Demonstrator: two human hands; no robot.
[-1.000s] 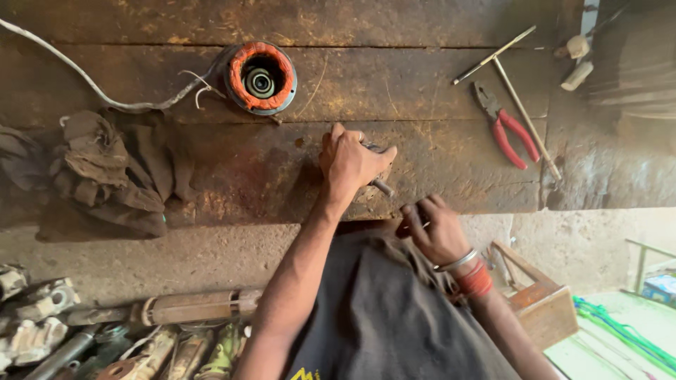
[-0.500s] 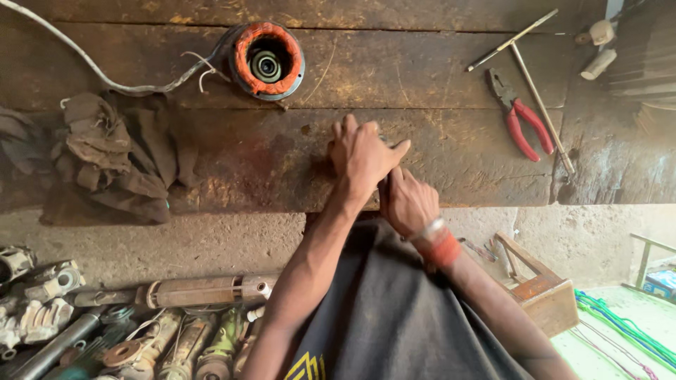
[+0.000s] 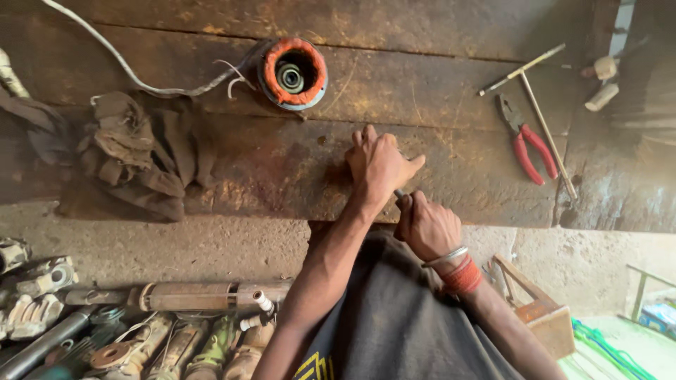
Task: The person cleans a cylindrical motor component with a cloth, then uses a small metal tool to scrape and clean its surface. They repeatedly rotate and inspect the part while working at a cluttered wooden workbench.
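Both hands have closed up since a second ago: my right hand (image 3: 426, 226), which sat apart near the bench edge, now tucks in right behind the left hand (image 3: 379, 167), and the view has drifted so the bench fills more of the frame. I keep the right hand clenched round a thin metal tool (image 3: 400, 195), only a short grey stub of which shows between the two hands; what kind of tool it is I cannot tell. The left hand lies palm down on the bench (image 3: 282, 169), fingers spread forward and thumb out to the right, pressing on the spot where the tool's tip goes under it; whether it holds anything beneath the palm is hidden, so I judge it as steadying and cannot call its grip. That pairing reads as one hand bracing while the other drives, worked right at the near edge of the rusty planks. Farther out, a round motor stator (image 3: 292, 72) with orange winding sits at the back, a white cable (image 3: 127, 69) trailing left from it. A heap of dark rags (image 3: 137, 155) lies to the left, red-handled pliers (image 3: 524, 141) and a thin T-shaped rod (image 3: 539, 105) well off to the right. Below the bench, old pump parts (image 3: 141, 331) lie on the floor.
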